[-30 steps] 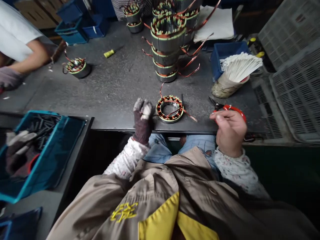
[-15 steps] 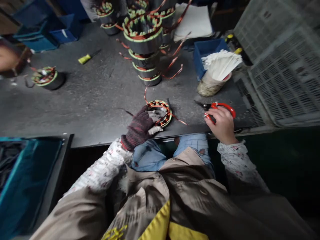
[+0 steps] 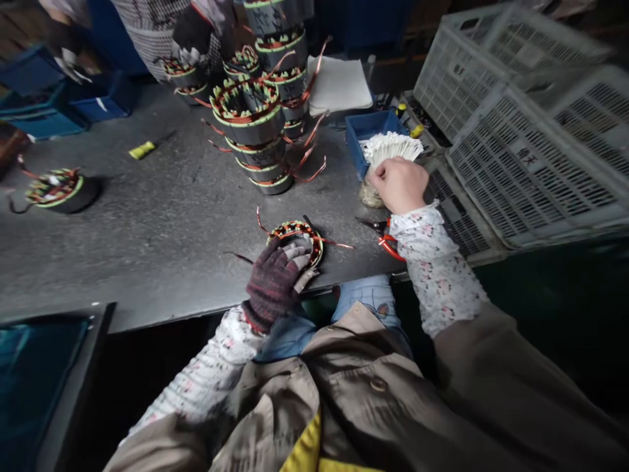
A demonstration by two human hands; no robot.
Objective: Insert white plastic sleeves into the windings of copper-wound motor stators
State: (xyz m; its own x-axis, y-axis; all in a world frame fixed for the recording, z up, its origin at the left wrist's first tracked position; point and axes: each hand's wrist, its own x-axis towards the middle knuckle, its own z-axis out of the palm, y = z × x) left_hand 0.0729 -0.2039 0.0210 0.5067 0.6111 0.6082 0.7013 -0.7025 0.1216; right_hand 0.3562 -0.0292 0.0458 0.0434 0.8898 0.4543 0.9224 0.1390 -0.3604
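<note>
Head view. The left hand, in a dark knit work glove, lies over the near edge of a wound stator core, with the fingers extended and close together, flat on the winding; no pinch is visible. The stator core lies flat on the near part of the grey workbench, and its copper leads trail across the surface.

The right hand, bare, rests with fingers curled on a bundle of white paper strips. The fingers hide the bundle's wrapped base, so whether they grip it cannot be determined. The bundle leans against a blue plastic bin, whose contents cannot be made out.

Red-handled snips lie just beside the right wrist. Farther away stands a stack of stator cores. At the near left, a teal bin is cut off by the frame, and its interior is too dark to read. At the far left, a co-worker's gloved hand is partly visible.
</note>
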